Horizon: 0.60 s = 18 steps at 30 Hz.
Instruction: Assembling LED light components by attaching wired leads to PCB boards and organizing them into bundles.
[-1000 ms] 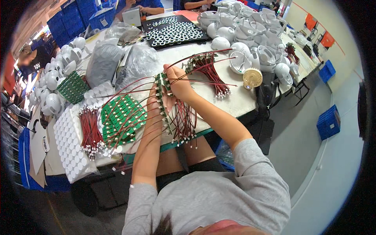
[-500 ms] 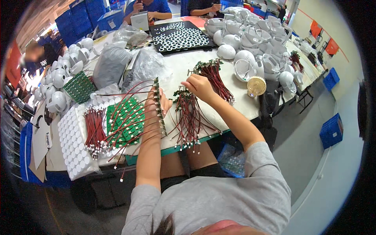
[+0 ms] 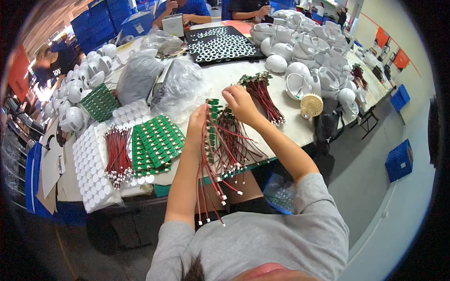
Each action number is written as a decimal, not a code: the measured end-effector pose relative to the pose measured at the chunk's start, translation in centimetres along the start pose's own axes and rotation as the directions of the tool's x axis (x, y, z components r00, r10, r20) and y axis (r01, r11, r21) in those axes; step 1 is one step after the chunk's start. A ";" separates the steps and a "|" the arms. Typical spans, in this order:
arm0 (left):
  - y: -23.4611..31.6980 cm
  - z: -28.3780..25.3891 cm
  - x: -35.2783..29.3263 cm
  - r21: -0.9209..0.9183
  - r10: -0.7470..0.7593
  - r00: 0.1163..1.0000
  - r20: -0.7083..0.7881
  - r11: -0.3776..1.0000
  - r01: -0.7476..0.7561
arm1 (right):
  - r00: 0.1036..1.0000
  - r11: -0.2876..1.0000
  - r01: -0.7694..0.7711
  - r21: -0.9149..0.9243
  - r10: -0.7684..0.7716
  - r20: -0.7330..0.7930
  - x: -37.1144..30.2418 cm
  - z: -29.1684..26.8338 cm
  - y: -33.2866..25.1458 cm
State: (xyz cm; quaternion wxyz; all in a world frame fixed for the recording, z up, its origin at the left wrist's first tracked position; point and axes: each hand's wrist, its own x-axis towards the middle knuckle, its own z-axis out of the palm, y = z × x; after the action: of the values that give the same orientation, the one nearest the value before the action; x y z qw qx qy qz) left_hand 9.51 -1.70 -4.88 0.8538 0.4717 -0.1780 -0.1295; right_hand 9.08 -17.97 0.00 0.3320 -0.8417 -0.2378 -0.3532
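My left hand (image 3: pixel 198 122) is closed on a narrow strip of green circuit boards (image 3: pixel 212 133), held upright near the table's front edge. Red and black wires with white plugs hang from the strip toward my lap. Just right of the strip's upper end is my right hand (image 3: pixel 240 104), its fingers bent together; whatever they pinch is hidden. Below that hand lies a pile of wired boards (image 3: pixel 229 136), partly covered by the strip. A second bundle of wired boards (image 3: pixel 262 96) rests to the right. Left of my left forearm sit stacked green circuit board panels (image 3: pixel 159 143).
A red wire bundle (image 3: pixel 118 152) and a sheet of white discs (image 3: pixel 91 164) lie at left. Plastic bags (image 3: pixel 176 89) and a black tray of rings (image 3: pixel 225 44) are farther back. White shells (image 3: pixel 300 51) heap at right, near a cream round fan-like part (image 3: pixel 311 105). Other people sit across.
The strip has turned from edge-on to show its green face and moved right, its wires now hanging down. My left hand has come close to my right hand.
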 end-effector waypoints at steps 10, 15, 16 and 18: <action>-0.3 1.9 0.1 0.370 0.258 0.928 0.268 0.862 -0.347 | 0.792 0.523 -0.597 0.608 0.264 0.551 0.5 -1.2 -2.9; -1.0 -0.4 -0.3 -0.536 0.133 0.817 0.561 0.810 0.236 | 0.730 0.432 -0.674 0.599 0.264 0.630 1.1 -1.6 -4.1; -1.1 -1.2 -0.1 -0.325 0.152 0.795 0.587 0.944 0.059 | 0.742 0.416 -0.663 0.623 0.251 0.622 1.1 -1.1 -4.1; 1.3 2.2 -1.9 -0.520 0.039 0.894 0.447 0.825 0.224 | 0.750 0.366 -0.657 0.659 0.229 0.621 0.8 -1.2 -3.3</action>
State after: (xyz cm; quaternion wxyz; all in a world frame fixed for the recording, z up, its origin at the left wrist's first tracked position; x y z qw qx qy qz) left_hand 6.91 -1.91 -3.01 0.8838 0.1684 -0.2961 -0.3207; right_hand 7.00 -16.51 2.51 0.7230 -0.6514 -0.2013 0.1113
